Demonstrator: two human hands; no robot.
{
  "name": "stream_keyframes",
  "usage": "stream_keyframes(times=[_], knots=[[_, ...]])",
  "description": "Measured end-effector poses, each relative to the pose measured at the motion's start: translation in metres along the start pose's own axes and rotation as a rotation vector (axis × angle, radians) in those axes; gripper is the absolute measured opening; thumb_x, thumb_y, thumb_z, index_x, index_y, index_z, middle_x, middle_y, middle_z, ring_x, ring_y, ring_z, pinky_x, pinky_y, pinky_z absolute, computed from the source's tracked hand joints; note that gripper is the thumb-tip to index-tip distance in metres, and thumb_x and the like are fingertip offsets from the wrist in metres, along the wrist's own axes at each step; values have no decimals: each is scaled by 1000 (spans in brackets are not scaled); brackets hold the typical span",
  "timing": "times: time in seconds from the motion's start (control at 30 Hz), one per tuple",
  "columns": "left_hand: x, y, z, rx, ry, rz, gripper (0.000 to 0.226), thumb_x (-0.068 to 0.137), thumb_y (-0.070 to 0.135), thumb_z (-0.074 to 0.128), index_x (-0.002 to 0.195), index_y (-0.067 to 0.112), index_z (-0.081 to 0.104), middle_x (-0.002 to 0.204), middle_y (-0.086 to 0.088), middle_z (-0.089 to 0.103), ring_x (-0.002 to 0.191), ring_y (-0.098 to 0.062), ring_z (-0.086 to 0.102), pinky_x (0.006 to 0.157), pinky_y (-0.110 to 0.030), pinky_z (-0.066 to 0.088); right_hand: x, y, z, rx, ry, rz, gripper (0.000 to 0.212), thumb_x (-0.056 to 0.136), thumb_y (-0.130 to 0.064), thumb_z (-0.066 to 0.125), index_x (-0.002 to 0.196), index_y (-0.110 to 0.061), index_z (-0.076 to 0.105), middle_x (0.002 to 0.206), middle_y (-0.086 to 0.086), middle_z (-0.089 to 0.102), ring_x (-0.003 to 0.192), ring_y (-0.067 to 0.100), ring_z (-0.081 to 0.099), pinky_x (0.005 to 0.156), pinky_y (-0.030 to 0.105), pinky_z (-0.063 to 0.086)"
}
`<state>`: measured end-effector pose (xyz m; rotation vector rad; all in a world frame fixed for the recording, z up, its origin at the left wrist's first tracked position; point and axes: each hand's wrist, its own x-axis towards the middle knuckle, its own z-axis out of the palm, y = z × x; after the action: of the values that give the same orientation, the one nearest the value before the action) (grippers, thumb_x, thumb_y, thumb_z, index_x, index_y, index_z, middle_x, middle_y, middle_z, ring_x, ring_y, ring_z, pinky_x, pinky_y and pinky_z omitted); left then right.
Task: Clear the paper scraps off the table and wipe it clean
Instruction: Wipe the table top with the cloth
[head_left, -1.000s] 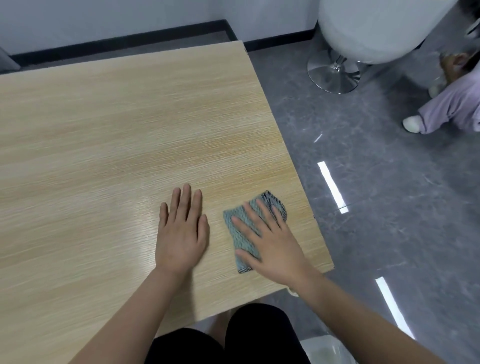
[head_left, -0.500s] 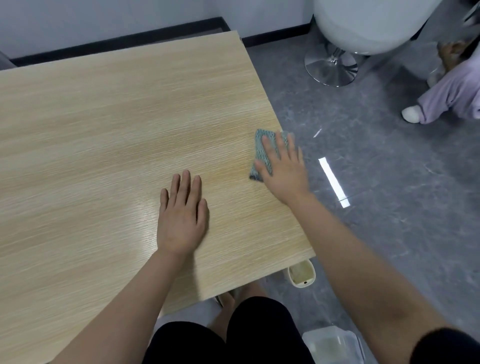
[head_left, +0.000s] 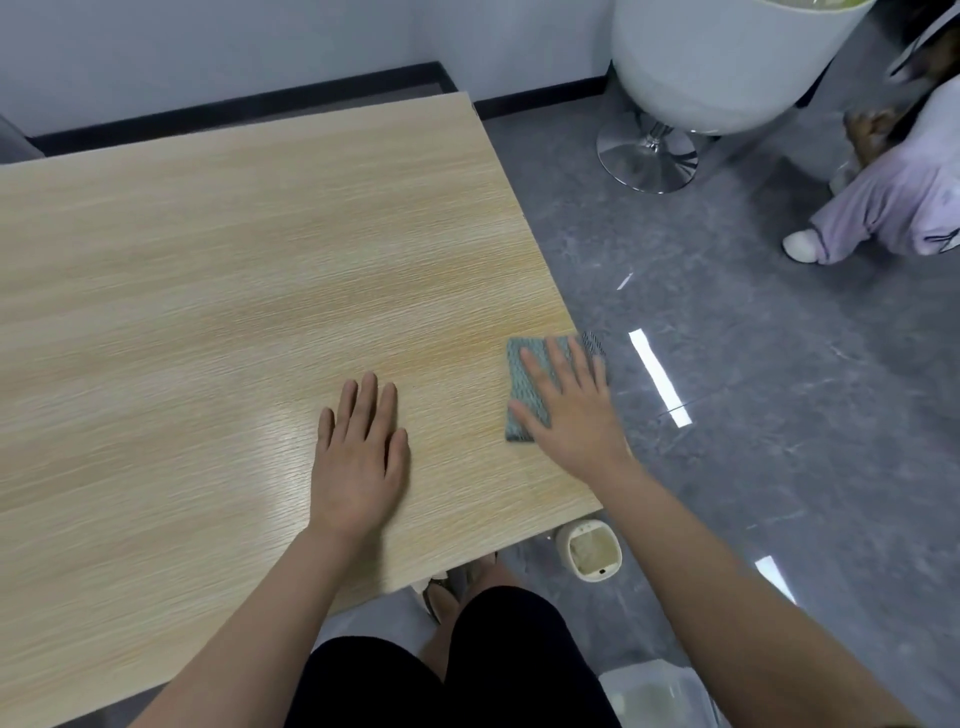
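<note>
A light wooden table (head_left: 218, 291) fills the left and centre of the head view. A small grey-green woven cloth (head_left: 522, 379) lies at the table's right edge, one corner hanging past it. My right hand (head_left: 571, 410) presses flat on the cloth with straight, spread fingers. My left hand (head_left: 361, 457) rests flat on the bare tabletop to the left of the cloth, fingers together and straight. No paper scraps show on the table.
A small white bin (head_left: 589, 553) stands on the grey floor by the table's near right corner, and another pale container (head_left: 654, 693) sits lower right. A white chair on a chrome base (head_left: 649, 156) stands beyond. A person in lilac trousers (head_left: 893, 213) is at far right.
My right hand slid the cloth forward along the right edge, then back toward me partway. The left hand stayed flat in about the same place.
</note>
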<state>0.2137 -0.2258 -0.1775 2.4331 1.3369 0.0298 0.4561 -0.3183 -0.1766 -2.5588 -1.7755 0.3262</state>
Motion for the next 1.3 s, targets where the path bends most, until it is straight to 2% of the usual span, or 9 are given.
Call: stream_keyframes(times=[0.17,0.33,0.57,0.67,0.73,0.83,0.93,1.1,1.3], knots=[[-11,-6,-8,16,-55,27,66,90,49,1,150,23,8,155,9,-7,143,-10,-14,117,-34,-6,40,-8,-10,34,-38,88,66,94,-63,15,150,-34,-4,159,0,-11,144,23,-19,115,43,-12],[-38,-9,-10,10,-99,17,66,88,52,0,149,25,3,154,12,-10,142,-8,-17,116,-31,-8,-11,-13,1,12,-10,49,65,92,-63,6,148,-32,-5,159,2,-5,145,24,-13,115,42,-15],[-53,0,-9,13,-103,-52,73,85,52,-2,150,22,8,155,9,-7,143,-10,-13,116,-37,-3,-94,-5,18,32,-11,-52,62,96,-59,20,148,-26,20,156,6,18,145,26,8,117,45,0],[-56,4,-8,0,-102,-84,76,83,52,-1,151,20,13,157,5,-2,145,-14,-8,117,-42,2,-85,5,13,11,-39,-90,62,95,-63,17,148,-30,14,158,3,12,146,24,0,116,41,-8],[-60,7,-8,3,-106,-98,78,82,52,-1,151,19,15,158,3,1,146,-17,-5,117,-44,5,-65,13,7,9,-70,-100,62,93,-64,12,146,-35,-3,157,-2,-7,144,18,-18,115,38,-17],[-68,11,-5,5,-103,-119,72,87,48,5,150,18,16,158,0,3,146,-19,-4,117,-46,6,-31,23,-4,35,-88,-59,63,92,-63,10,144,-36,-13,156,-5,-17,139,14,-28,115,39,-16],[-78,16,0,-9,-85,-150,67,89,45,9,150,18,16,158,-1,3,146,-20,-3,116,-46,5,-19,23,-6,55,-110,-59,63,95,-61,13,148,-33,-9,158,-2,-14,142,19,-24,116,41,-12],[-91,23,6,-40,-48,-175,64,91,42,13,149,16,20,158,-3,9,146,-23,3,115,-49,9,-57,27,6,72,-80,-59,65,87,-64,-4,144,-34,-12,153,-6,-18,142,16,-23,117,40,-10],[-91,23,4,-32,-51,-171,69,89,45,9,150,16,22,158,-4,10,146,-24,4,115,-49,10,-101,35,22,46,-23,-72,62,97,-58,7,150,-26,9,156,3,5,145,24,-3,117,43,-4]])
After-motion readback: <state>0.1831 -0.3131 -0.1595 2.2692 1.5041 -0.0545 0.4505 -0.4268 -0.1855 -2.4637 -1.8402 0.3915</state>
